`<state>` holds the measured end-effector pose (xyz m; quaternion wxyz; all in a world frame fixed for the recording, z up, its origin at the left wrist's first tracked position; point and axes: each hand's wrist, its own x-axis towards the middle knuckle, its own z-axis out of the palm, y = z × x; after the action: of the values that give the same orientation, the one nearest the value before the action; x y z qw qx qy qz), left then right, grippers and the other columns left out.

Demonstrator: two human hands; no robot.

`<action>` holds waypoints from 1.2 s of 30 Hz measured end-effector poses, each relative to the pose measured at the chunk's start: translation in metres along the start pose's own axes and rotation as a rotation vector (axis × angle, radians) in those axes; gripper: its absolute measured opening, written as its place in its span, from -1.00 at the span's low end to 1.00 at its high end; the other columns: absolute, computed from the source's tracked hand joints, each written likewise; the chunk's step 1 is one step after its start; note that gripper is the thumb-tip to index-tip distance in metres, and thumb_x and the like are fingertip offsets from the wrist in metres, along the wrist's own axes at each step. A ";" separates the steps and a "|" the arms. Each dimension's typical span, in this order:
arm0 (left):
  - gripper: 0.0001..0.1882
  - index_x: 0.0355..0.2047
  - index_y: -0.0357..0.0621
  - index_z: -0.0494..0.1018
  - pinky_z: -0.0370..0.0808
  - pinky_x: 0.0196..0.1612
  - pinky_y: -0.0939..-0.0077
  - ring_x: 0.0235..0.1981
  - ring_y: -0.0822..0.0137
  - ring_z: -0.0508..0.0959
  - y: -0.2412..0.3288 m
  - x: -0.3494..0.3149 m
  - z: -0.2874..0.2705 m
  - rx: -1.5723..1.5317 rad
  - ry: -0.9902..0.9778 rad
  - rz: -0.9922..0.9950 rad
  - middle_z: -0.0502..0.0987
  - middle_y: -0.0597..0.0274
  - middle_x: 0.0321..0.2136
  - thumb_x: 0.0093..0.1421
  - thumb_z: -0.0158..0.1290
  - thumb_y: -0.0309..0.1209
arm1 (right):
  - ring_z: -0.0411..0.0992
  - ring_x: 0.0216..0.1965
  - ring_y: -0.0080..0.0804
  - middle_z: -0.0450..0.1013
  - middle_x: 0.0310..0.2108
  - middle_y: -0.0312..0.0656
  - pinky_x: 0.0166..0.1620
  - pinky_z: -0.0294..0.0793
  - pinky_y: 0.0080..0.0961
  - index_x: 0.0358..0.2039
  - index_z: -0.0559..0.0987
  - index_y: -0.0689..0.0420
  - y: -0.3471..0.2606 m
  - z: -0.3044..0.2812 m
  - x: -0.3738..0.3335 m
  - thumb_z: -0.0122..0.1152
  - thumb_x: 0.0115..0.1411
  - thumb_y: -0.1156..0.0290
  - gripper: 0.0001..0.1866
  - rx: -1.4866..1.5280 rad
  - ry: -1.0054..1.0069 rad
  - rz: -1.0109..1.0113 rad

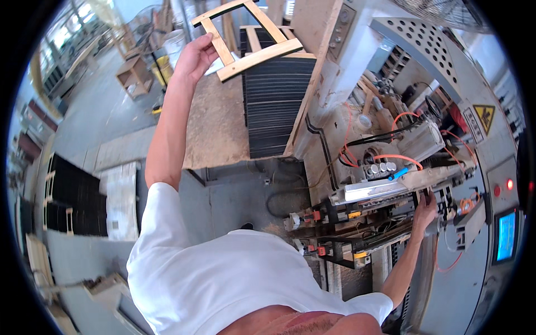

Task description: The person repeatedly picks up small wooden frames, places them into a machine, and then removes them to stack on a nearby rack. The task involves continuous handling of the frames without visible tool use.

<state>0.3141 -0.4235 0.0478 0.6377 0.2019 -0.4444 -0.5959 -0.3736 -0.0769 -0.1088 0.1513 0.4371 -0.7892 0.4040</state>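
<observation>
High up, left of centre, my left hand (198, 56) is closed on one side bar of a small wooden frame (261, 57). The frame is pale wood with dark edges and is held tilted above a tall stack of black-edged frames (279, 111). On the right, my right hand (425, 213) reaches into a machine (391, 192) with metal rails, clamps and orange air hoses. Its fingers are bent against a part under the rail; what they grip is hidden. A blue-tipped piece (398, 173) lies on the machine just left of that hand.
The stack stands on a worn wooden table (218, 131) beside an upright board (312, 78). At far right is a control panel with a lit screen (506, 237) and a red light. More black stacks (78, 195) stand on the floor at left, beside a pale board (120, 201).
</observation>
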 end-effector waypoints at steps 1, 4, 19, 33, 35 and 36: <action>-0.71 -0.09 -0.43 0.39 0.56 -0.01 0.30 -0.13 0.17 0.58 0.000 0.024 -0.006 0.023 0.001 -0.044 0.55 0.00 -0.20 0.29 -0.01 -0.43 | 0.49 -0.26 -0.33 0.53 -0.23 -0.04 -0.16 0.47 -0.43 -0.01 0.49 0.30 -0.031 -0.003 -0.015 0.18 0.20 0.46 -0.65 0.038 -0.024 0.031; -0.72 -0.11 -0.37 0.41 0.56 -0.03 0.37 -0.16 0.23 0.58 -0.025 0.078 -0.006 0.160 0.033 -0.140 0.56 0.07 -0.24 0.27 0.04 -0.39 | 0.44 -0.35 -0.41 0.51 -0.35 -0.11 -0.23 0.46 -0.46 -0.08 0.52 0.29 -0.094 -0.011 -0.068 0.21 0.17 0.51 -0.71 0.120 0.022 0.038; -0.61 -0.01 -0.27 0.48 0.51 -0.17 0.54 -0.31 0.43 0.53 -0.068 -0.018 0.034 0.694 -0.085 0.410 0.54 0.18 -0.28 0.21 0.17 -0.32 | 0.42 -0.37 -0.57 0.52 -0.38 -0.24 -0.27 0.44 -0.59 -0.11 0.56 0.25 -0.157 -0.026 -0.255 0.23 0.18 0.50 -0.74 0.204 0.159 0.469; -0.63 -0.12 -0.33 0.54 0.50 -0.22 0.62 -0.33 0.45 0.55 -0.088 -0.005 0.026 0.520 -0.057 0.362 0.59 0.15 -0.34 0.05 0.31 -0.48 | 0.43 -0.36 -0.61 0.51 -0.38 -0.27 -0.24 0.44 -0.63 -0.16 0.57 0.30 -0.196 -0.032 -0.374 0.20 0.17 0.54 -0.79 0.373 0.145 0.671; -0.61 -0.12 -0.36 0.52 0.51 -0.21 0.61 -0.35 0.41 0.58 -0.081 0.000 0.021 0.595 0.008 0.342 0.61 0.13 -0.33 0.03 0.32 -0.50 | 0.44 -0.33 -0.59 0.51 -0.35 -0.26 -0.21 0.44 -0.63 -0.17 0.57 0.30 -0.194 -0.037 -0.394 0.19 0.18 0.56 -0.80 0.374 0.167 0.661; -0.60 -0.12 -0.36 0.52 0.51 -0.20 0.60 -0.34 0.40 0.58 -0.081 -0.002 0.027 0.648 -0.013 0.402 0.61 0.12 -0.33 0.02 0.32 -0.50 | 0.45 -0.31 -0.59 0.51 -0.34 -0.25 -0.19 0.45 -0.62 -0.17 0.57 0.31 -0.194 -0.037 -0.400 0.18 0.18 0.57 -0.80 0.380 0.174 0.646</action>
<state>0.2452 -0.4305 -0.0022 0.6421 0.2979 -0.6447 -0.2887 0.0085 0.1220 -0.2245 -0.0012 0.1501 -0.7817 0.6053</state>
